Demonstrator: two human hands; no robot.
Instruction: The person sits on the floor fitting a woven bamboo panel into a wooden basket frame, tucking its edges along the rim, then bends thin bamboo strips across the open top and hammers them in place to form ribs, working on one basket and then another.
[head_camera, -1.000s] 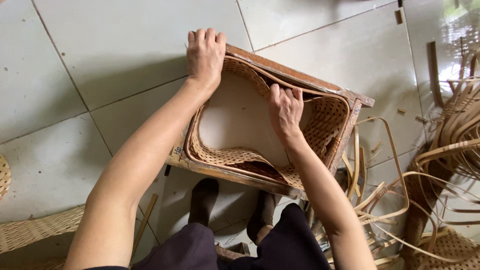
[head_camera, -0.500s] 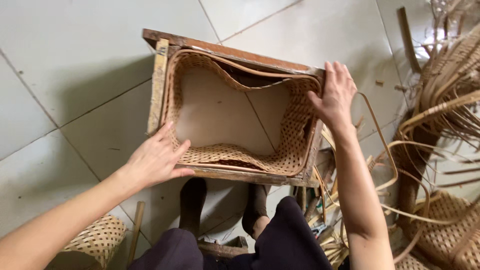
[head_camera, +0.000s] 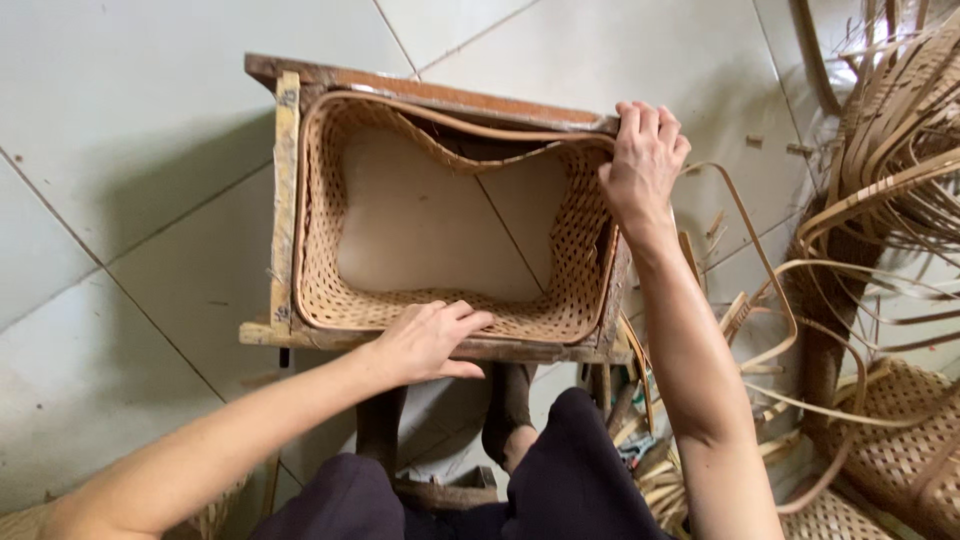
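Floor: pale grey tiled floor (head_camera: 120, 150), smooth and slightly glossy, with thin dark grout lines running diagonally; it fills the upper and left parts of the frame.
Surroundings: loose rattan strips (head_camera: 880, 180) curl and fan out along the right edge; a finished woven piece (head_camera: 900, 450) with an open lattice lies at lower right, and a sliver of another woven piece shows at the bottom left.
Frame: a worn wooden frame (head_camera: 285, 200), rectangular, rough and scuffed, sits in the centre of the picture on the tiles.
Basket: a woven rattan basket (head_camera: 570, 250) sits inside the wooden frame, at the centre; its walls are honey-coloured open weave, its rim a smooth bent cane that dips inward on the far side, its bottom a plain pale panel.
Left hand: the left hand (head_camera: 430, 340) lies at lower centre, fingers curled over the basket's near rim and the frame's edge, gripping them.
Right hand: the right hand (head_camera: 642, 165) at upper right clasps the frame's far right corner, fingers folded over the top.
Person: dark trousers and dark-socked feet show at the bottom centre.
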